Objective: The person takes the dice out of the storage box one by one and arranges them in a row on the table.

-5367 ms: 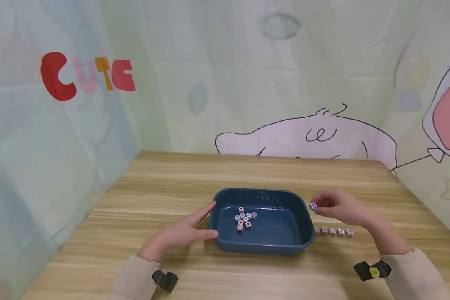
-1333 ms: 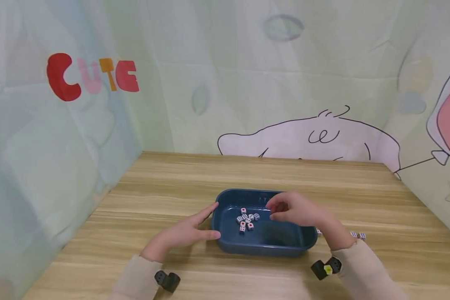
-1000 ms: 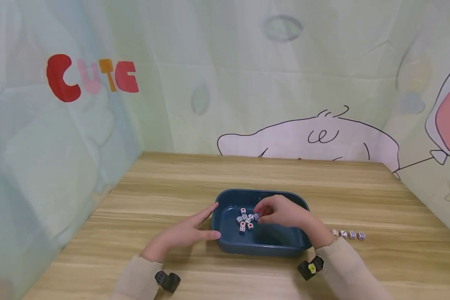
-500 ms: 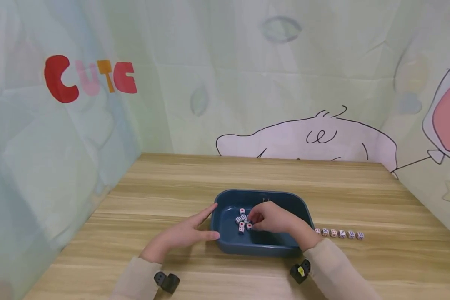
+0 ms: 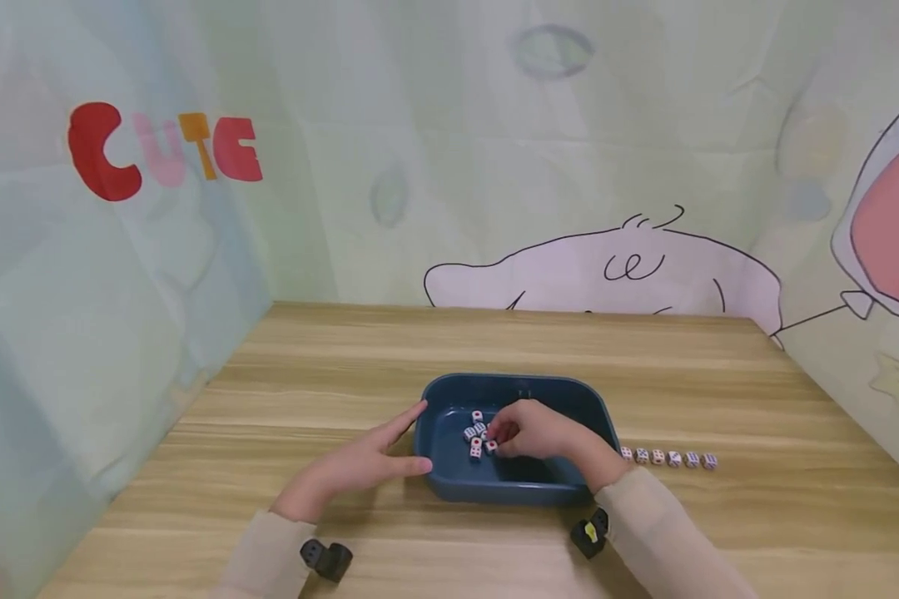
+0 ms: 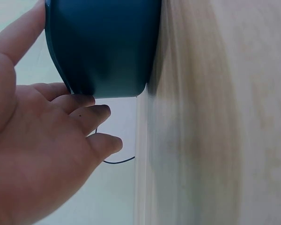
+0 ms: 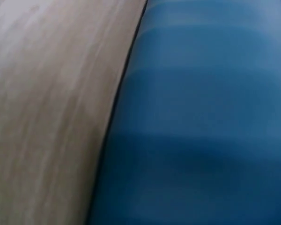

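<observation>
In the head view, several white dice (image 5: pixel 475 450) lie clustered in the left half of a dark blue rectangular tray (image 5: pixel 509 492). My right hand (image 5: pixel 535 431) reaches into the tray from the right, its curled fingertips right at the cluster's right side and covering part of it. I cannot tell whether a die is between finger and thumb. My left hand (image 5: pixel 352 466) rests against the tray's left end, index finger and thumb spread along the rim. The left wrist view has this hand's fingers (image 6: pixel 98 145) extended beside the tray wall (image 6: pixel 103 47).
Just right of the tray, several dice (image 5: pixel 675 458) stand in a straight row on the wooden table (image 5: pixel 345 358). A printed cloth (image 5: pixel 330 208) hangs behind and along the sides. The right wrist view is blurred, filled by tray wall (image 7: pixel 196 103) and table.
My right hand, earlier pinching a die right of the tray, has moved left into the tray, down to the cluster. The row has gained a die at its right end. My left hand stays put.
</observation>
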A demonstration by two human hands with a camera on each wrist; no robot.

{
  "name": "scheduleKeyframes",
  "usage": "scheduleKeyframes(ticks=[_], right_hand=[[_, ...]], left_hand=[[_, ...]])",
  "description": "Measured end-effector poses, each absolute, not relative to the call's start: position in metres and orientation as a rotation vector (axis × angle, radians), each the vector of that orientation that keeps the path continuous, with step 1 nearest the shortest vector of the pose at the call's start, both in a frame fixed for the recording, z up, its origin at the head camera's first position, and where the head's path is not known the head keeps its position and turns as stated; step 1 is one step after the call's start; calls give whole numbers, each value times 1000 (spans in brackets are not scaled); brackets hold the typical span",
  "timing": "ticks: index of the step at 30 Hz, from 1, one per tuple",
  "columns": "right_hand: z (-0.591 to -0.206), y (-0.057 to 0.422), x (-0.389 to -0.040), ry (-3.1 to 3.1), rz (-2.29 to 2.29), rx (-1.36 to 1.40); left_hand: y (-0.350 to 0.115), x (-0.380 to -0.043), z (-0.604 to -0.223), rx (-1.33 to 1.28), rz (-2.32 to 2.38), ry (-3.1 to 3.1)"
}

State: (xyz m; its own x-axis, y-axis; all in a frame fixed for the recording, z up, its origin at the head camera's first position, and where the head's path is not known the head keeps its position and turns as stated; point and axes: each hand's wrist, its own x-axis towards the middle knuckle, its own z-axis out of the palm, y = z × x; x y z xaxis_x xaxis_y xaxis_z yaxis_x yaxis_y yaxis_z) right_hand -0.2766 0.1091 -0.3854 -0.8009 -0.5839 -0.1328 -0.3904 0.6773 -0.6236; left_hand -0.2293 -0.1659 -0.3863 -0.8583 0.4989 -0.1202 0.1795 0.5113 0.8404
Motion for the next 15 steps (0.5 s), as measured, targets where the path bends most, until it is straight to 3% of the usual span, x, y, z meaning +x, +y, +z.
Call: scheduleKeyframes(ticks=[15], right_hand=[[-388, 105, -279, 2565, -845, -723]], left_hand=[[-165, -229, -384, 562, 1294, 2386]])
